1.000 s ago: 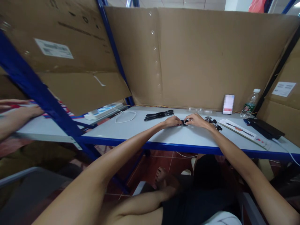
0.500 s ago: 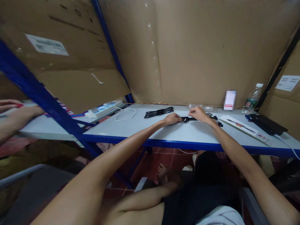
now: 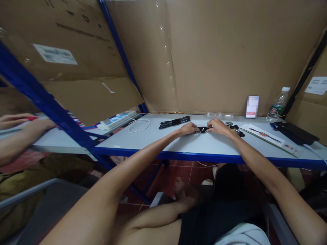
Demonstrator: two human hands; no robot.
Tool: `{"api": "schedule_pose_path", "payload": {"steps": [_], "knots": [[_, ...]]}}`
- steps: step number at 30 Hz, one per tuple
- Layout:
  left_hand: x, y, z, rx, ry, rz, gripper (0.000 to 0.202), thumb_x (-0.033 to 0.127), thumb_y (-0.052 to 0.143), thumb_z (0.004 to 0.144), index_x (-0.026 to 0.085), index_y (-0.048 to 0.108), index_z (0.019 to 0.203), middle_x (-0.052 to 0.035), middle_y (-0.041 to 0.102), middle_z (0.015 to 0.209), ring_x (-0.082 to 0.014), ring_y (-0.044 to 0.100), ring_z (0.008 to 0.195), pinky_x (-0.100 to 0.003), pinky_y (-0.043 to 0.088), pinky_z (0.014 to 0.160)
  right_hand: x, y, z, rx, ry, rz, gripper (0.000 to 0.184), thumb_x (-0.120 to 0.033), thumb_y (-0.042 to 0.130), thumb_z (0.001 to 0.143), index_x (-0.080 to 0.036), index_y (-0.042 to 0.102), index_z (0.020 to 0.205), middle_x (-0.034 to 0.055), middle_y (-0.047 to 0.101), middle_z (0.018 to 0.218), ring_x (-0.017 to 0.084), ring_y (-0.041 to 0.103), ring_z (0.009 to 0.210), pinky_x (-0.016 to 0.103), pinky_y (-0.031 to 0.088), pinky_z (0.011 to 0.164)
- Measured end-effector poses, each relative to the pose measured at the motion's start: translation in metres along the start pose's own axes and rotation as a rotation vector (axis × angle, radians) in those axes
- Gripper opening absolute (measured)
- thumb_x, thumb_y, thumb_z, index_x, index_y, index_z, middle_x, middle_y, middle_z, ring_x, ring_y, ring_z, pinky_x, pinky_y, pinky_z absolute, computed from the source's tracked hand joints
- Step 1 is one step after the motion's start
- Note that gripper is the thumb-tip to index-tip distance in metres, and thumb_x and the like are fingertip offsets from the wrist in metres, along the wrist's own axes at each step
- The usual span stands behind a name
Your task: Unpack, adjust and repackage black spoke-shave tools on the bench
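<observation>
Above the light grey tabletop, my left hand pinches one end of a short black strap-like piece with a small pale mark on it. My right hand grips the other end, its fingers closed and partly hiding the piece. Beside my right hand lie several small black and shiny parts, too small to name. To the left of my hands rests a bundle of long black straps. A flat white package, printed with a black strap and an orange part, lies to the right.
A phone leans on the cardboard wall, near a water bottle. A black case with a white cable lies at right. At left are a power strip, a blue post and a co-worker's hands.
My right hand has come down and now grips the black piece near my left hand. My left hand keeps its hold. The whole view has shifted slightly.
</observation>
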State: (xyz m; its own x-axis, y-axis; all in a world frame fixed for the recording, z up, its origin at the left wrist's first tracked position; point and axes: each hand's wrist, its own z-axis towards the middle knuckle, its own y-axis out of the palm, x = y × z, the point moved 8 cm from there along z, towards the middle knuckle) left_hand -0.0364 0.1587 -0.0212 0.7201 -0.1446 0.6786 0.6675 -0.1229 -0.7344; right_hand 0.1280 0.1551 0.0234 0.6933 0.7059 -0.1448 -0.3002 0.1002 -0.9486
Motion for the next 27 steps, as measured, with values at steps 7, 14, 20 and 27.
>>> {"api": "schedule_pose_path", "payload": {"steps": [7,14,20,27], "knots": [[-0.0004,0.0008,-0.0012,-0.016,-0.025,-0.042,0.036,0.051,0.073,0.07,0.017,0.066,0.064,0.0038,0.048,0.051,-0.0098,0.037,0.049,-0.027,0.024,0.05,0.0012,0.0006,0.0003,-0.008,-0.014,0.057,0.009,-0.025,0.078,0.085,-0.019,0.079,0.091,0.0074,0.076,0.094,0.02,0.066,0.086,0.027,0.039,0.068],[-0.0002,0.0011,-0.003,-0.034,-0.029,-0.049,0.033,0.049,0.07,0.072,0.016,0.067,0.067,0.0034,0.048,0.051,-0.0098,0.037,0.048,-0.027,0.023,0.05,0.0012,0.0003,-0.0001,0.001,-0.007,0.063,0.009,-0.024,0.078,0.084,-0.019,0.079,0.092,0.0079,0.075,0.093,0.02,0.065,0.086,0.028,0.039,0.07],[0.0006,-0.0005,-0.0044,-0.028,-0.034,-0.04,0.039,0.054,0.07,0.074,0.016,0.066,0.067,0.0029,0.048,0.052,-0.0095,0.036,0.047,-0.028,0.022,0.05,0.0014,0.001,0.0008,0.009,-0.011,0.07,0.01,-0.024,0.077,0.084,-0.018,0.079,0.092,0.0085,0.075,0.092,0.02,0.064,0.083,0.028,0.037,0.067],[-0.0002,0.0011,-0.0012,-0.016,0.002,-0.003,0.04,0.055,0.07,0.075,0.016,0.067,0.065,0.0025,0.05,0.053,-0.0101,0.038,0.05,-0.027,0.024,0.052,0.002,0.0013,-0.0002,-0.004,-0.008,0.071,0.009,-0.024,0.077,0.084,-0.019,0.079,0.091,0.0076,0.076,0.092,0.021,0.065,0.083,0.027,0.037,0.067]]}}
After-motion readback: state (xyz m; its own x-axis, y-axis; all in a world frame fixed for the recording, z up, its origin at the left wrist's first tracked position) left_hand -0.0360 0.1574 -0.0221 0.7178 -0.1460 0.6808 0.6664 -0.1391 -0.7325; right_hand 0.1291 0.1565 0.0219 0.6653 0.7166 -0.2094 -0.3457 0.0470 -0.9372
